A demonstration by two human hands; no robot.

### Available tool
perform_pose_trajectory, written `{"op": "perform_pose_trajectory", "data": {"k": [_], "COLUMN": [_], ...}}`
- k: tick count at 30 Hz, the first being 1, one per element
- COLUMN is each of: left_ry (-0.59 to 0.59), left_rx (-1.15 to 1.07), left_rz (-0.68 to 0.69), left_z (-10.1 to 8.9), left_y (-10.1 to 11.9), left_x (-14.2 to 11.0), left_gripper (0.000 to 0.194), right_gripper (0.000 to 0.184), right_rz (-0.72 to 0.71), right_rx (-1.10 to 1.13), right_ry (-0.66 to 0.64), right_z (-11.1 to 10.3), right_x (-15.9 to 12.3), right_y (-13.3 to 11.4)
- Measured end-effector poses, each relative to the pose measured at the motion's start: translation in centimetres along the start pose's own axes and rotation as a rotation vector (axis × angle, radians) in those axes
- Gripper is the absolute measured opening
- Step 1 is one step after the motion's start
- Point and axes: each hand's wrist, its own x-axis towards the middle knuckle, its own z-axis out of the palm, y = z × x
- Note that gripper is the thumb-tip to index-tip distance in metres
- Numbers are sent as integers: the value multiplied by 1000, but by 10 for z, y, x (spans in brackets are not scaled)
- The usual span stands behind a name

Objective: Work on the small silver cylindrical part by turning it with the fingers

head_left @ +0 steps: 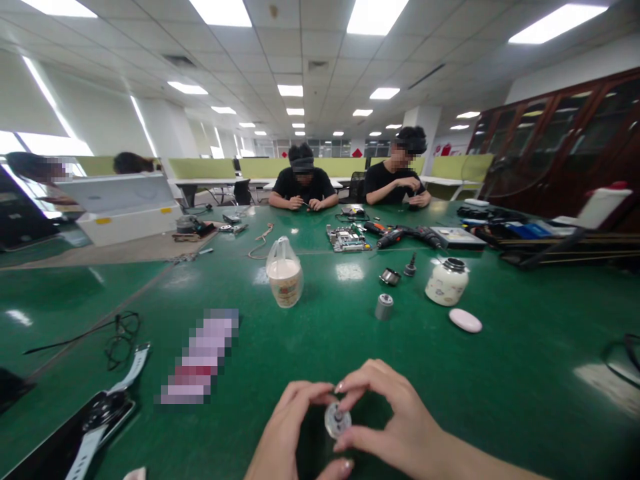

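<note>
Fingers (373, 377) of the right hand (403, 410) curl narrowly about a round metal part (338, 421), low in the centre of the frame, thumb and forefinger at its edge. The left hand (285, 423) curves around the opposite side; whether its fingers grip the part, I cannot tell. Right of centre, a grey cylinder (384, 307) stands near a metal ring (389, 277) and a white jar (447, 284). A bagged cup (285, 281) stands nearer the middle; a watch (103, 410) lies lower left.
</note>
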Motion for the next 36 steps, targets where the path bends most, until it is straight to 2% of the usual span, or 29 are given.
{"op": "perform_pose_trajectory", "data": {"k": [2, 5, 7, 9, 12, 14, 17, 19, 22, 27, 32, 36], "left_ry": [46, 68, 77, 82, 42, 36, 101, 133, 98, 79, 84, 85], "left_rx": [-27, 0, 66, 132, 153, 134, 147, 232, 431, 485, 454, 351], "left_rz": [4, 1, -31, -72, -81, -67, -79, -121, -200, -220, -200, -144], "left_z": [-5, -9, -8, -6, -4, -7, -17, -24, -31, -31, -31, -29], "left_y": [4, 8, 10, 11, 13, 14, 6, -6, -31, -56, -55, -37], "left_x": [2, 6, 9, 11, 13, 18, 29, 36, 41, 36, 36, 34], "left_gripper": [58, 37, 22, 13, 13, 13, 13, 14, 14, 13, 11, 12], "right_gripper": [61, 71, 63, 47, 31, 31, 33, 32, 31, 31, 30, 30], "right_rz": [67, 164, 195, 209, 228, 253, 282, 279, 272, 265, 257, 252], "right_rx": [44, 114, 132, 124, 91, 77, 64, 57, 50, 45, 44, 33], "right_ry": [14, -51, -115, -145, -148, -147, -157, -170, -182, -189, -185, -186], "right_z": [2, 9, 14, 18, 20, 19, 18, 17, 16, 16, 16, 18], "right_x": [-3, -6, -7, -8, -9, -9, -9, -9, -8, -9, -8, -8], "right_y": [4, 7, 9, 9, 10, 10, 8, 6, 5, 5, 4, 6]}}
